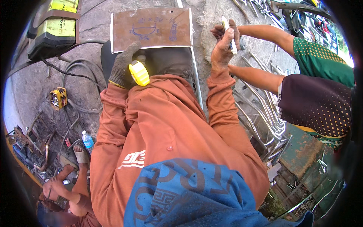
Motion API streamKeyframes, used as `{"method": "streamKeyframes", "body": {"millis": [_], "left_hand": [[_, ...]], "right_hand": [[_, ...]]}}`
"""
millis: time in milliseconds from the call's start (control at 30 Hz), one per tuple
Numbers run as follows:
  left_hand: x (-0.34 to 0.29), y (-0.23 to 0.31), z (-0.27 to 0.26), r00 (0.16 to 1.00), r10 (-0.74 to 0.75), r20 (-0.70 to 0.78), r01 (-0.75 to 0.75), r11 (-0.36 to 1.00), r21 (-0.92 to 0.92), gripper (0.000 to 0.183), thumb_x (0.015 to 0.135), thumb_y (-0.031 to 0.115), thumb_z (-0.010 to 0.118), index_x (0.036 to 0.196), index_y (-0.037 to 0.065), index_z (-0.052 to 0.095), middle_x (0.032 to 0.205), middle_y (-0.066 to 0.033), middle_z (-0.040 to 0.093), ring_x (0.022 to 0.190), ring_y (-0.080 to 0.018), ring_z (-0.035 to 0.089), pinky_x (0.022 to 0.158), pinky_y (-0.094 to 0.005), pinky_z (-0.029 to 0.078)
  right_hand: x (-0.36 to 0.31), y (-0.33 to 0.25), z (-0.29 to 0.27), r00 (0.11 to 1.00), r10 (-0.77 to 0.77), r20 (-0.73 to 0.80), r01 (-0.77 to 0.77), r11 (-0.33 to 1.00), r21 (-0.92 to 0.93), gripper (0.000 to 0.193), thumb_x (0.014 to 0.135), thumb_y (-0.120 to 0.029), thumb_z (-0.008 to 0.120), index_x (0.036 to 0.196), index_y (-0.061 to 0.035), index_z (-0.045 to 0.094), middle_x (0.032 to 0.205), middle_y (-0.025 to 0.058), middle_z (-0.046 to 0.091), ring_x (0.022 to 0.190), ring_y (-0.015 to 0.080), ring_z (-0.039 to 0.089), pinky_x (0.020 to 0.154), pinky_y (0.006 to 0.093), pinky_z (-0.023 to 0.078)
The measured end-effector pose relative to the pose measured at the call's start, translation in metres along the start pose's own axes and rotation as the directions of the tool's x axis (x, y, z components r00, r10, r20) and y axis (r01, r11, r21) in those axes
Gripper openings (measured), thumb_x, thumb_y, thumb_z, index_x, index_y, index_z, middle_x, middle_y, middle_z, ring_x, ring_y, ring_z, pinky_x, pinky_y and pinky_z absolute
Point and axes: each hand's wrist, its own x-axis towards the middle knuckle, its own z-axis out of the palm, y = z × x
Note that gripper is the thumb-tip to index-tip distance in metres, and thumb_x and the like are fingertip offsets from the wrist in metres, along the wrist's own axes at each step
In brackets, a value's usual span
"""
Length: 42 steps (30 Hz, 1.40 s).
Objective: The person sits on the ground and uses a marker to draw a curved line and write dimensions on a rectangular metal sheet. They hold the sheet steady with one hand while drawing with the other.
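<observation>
A brown board (151, 24) with a blue drawn curve and handwriting lies at the top of my lap. My left hand (124, 64), in a dark knitted glove, is closed around a yellow tape measure (139, 73); its fingertips are at the board's lower edge. To the right of the board, my bare right hand (222, 51) is raised and closed on a white marker (229, 34), which stands nearly upright. Another person's hand (237, 34) is right behind mine; whether they touch is hidden.
A yellow-and-black machine (56, 28) stands at upper left, its cables coiled on the ground. A small yellow box (58, 98) and a water bottle (87, 140) sit below it. Bent metal tubes (264, 121) lie at right, near the other person (314, 102). Another person (73, 193) sits lower left.
</observation>
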Motion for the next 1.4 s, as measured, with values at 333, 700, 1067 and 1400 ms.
{"method": "streamKeyframes", "body": {"millis": [333, 700, 1067, 1400], "left_hand": [[-0.016, 0.005, -0.035, 0.985, 0.153, 0.075, -0.168, 0.945, 0.281, 0.035, 0.1, 0.015, 0.058, 0.132, 0.002, 0.061, 0.097, -0.0097, 0.072, 0.081, -0.0162, 0.067, 0.073, -0.0294, 0.057], [-0.008, 0.006, -0.033, 0.933, -0.358, 0.038, 0.346, 0.862, -0.37, 0.026, 0.103, 0.024, 0.061, 0.116, 0.004, 0.07, 0.086, -0.0052, 0.068, 0.071, -0.0138, 0.063, 0.063, -0.0277, 0.051], [-0.011, 0.009, -0.022, 0.925, -0.377, -0.044, 0.33, 0.857, -0.396, 0.024, 0.101, 0.025, 0.062, 0.111, 0.004, 0.072, 0.082, -0.005, 0.067, 0.067, -0.0146, 0.062, 0.06, -0.0279, 0.05], [-0.009, -0.002, -0.02, 0.951, -0.293, -0.102, 0.252, 0.921, -0.297, 0.022, 0.103, 0.023, 0.061, 0.112, 0.006, 0.069, 0.083, -0.0042, 0.066, 0.066, -0.0148, 0.06, 0.06, -0.0288, 0.05]], "right_hand": [[-0.049, -0.004, 0.011, 0.9, 0.044, 0.433, -0.057, 0.998, 0.017, 0.014, 0.098, -0.006, 0.06, 0.107, 0.0012, 0.068, 0.089, 0.0074, 0.072, 0.08, 0.0132, 0.07, 0.071, 0.0266, 0.057], [-0.048, 0.01, 0.025, 0.911, -0.147, 0.384, 0.229, 0.957, -0.179, 0.019, 0.081, -0.007, 0.068, 0.099, -0.0012, 0.068, 0.084, 0.0125, 0.072, 0.072, 0.0221, 0.073, 0.067, 0.0325, 0.06], [-0.043, 0.01, 0.024, 0.917, -0.096, 0.387, 0.184, 0.963, -0.197, 0.015, 0.082, -0.007, 0.068, 0.096, -0.0016, 0.068, 0.079, 0.0088, 0.071, 0.065, 0.0161, 0.069, 0.063, 0.0292, 0.057], [-0.042, 0.016, 0.017, 0.861, -0.094, 0.5, 0.26, 0.926, -0.273, 0.019, 0.087, -0.001, 0.06, 0.105, 0.0051, 0.063, 0.084, 0.0121, 0.074, 0.078, 0.0158, 0.074, 0.07, 0.0277, 0.06]]}}
